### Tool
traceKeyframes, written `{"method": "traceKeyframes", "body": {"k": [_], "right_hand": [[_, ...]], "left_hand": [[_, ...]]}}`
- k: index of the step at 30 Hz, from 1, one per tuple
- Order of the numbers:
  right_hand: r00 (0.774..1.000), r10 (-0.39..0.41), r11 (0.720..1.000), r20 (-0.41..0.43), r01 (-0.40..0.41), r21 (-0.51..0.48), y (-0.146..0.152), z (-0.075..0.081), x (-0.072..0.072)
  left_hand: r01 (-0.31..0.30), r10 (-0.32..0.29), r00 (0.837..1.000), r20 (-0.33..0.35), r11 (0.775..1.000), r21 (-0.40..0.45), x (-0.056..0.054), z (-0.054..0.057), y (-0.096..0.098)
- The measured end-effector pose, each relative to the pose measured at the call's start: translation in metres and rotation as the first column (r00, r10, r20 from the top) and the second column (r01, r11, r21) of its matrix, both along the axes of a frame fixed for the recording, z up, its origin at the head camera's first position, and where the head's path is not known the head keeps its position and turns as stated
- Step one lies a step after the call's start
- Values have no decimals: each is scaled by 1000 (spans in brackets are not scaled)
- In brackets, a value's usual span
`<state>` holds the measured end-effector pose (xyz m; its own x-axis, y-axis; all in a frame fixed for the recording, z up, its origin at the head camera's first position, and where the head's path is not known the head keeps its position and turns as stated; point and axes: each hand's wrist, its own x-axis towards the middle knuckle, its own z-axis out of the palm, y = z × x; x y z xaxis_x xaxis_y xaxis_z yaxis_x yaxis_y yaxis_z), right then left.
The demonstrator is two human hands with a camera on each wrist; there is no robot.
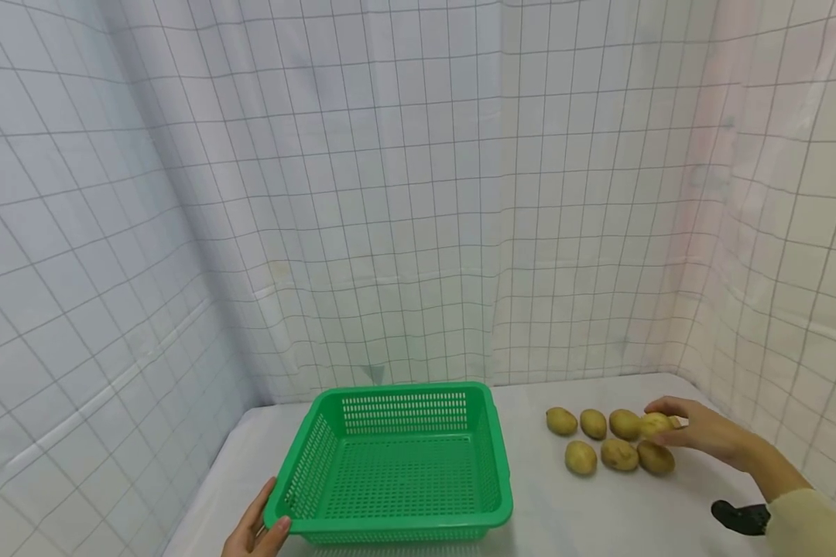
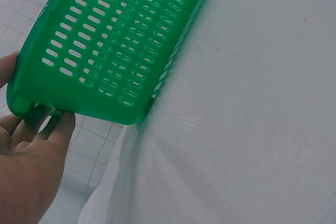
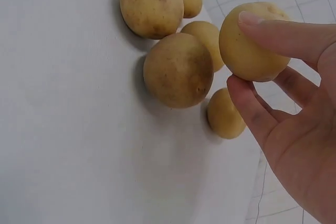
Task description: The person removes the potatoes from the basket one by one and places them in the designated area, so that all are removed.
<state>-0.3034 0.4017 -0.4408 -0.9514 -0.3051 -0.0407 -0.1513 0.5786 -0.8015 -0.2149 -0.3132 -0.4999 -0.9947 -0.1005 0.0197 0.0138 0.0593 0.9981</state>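
A green plastic basket with slotted walls stands on the white table, its inside bare. At its near left corner, my left hand grips the rim, thumb on top and fingers beneath; the left wrist view shows these fingers under the edge. To the right, my right hand pinches a yellow-brown potato between thumb and fingers. The right wrist view shows that potato raised above the others. Several more potatoes lie close by in two rough rows, among them a front one and a back one.
White cloth covers the table. Grid-patterned curtains hang behind and on both sides. A dark object shows beside the right sleeve; its kind I cannot tell.
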Motion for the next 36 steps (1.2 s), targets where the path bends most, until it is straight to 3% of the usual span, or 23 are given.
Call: {"method": "traceKeyframes", "body": {"k": [10,24,27,32,36], "right_hand": [[996,-84,996,-8,83,-22,31,-22,15],[983,-181,983,-10,181,-12,40,-52,25],[978,-208,978,-6,207,-8,42,-56,24],[970,-240,970,28,241,-18,44,-58,23],[969,-248,969,4,249,-12,45,-59,25]], "left_hand": [[-3,3,1000,-16,1000,-19,-4,-2,-2],[-8,8,1000,-28,1000,19,-4,-6,4],[-10,10,1000,-13,1000,22,-5,-6,2],[-1,2,998,-55,1000,7,-5,-6,1],[10,-9,997,-76,1000,17,-5,-7,1]]}}
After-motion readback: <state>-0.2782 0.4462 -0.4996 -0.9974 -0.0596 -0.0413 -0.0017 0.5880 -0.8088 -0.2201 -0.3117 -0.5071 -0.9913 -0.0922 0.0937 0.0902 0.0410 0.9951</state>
